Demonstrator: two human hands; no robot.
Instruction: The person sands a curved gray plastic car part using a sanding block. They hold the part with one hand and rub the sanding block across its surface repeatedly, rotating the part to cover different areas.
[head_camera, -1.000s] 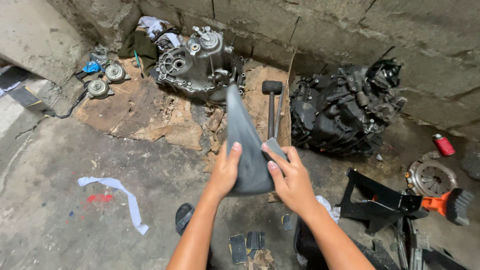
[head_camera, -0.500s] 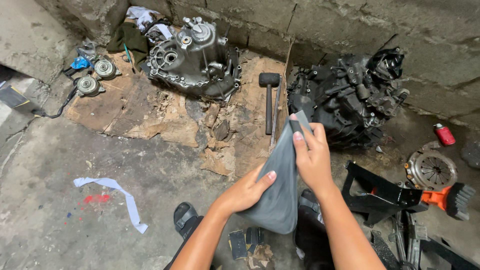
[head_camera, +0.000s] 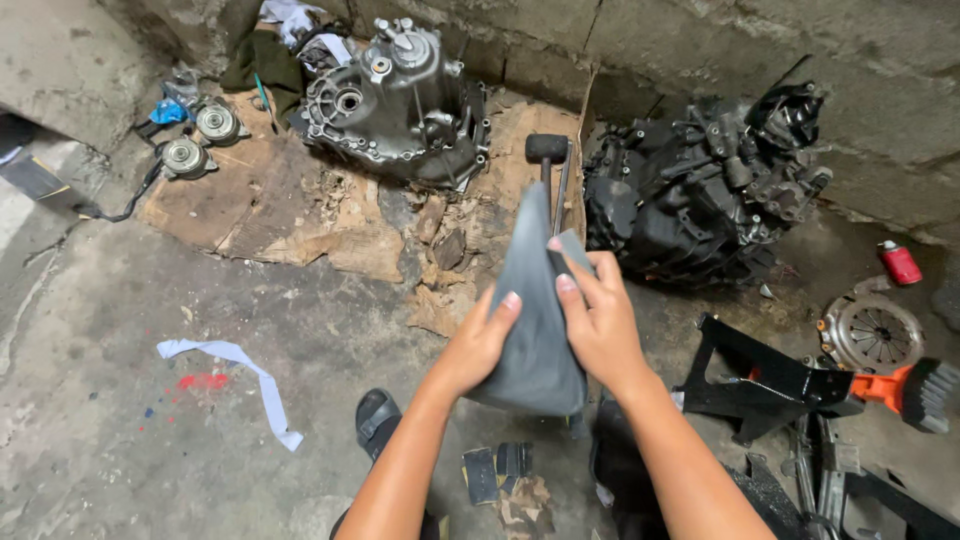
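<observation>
Head view: both hands hold a grey, cone-shaped rubber boot (head_camera: 535, 330) upright at frame centre, long axis running 6 to 12 o'clock, narrow tip up. Left hand (head_camera: 480, 345) cups its lower left flank; right hand (head_camera: 600, 320) pinches a flap near the upper edge, so sits higher. Surface matte, pliable, creased. At 12, a black mallet (head_camera: 548, 160) lies on torn cardboard (head_camera: 300, 215); a ribbed metal gearbox casing (head_camera: 400, 95) at 11.

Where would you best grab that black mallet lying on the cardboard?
Probably by its long handle, coming down from above. The mallet lies flat on the cardboard with its head toward the wall, and the handle's near end is hidden behind the grey cloth, so only the upper stretch is free to grasp.
</observation>
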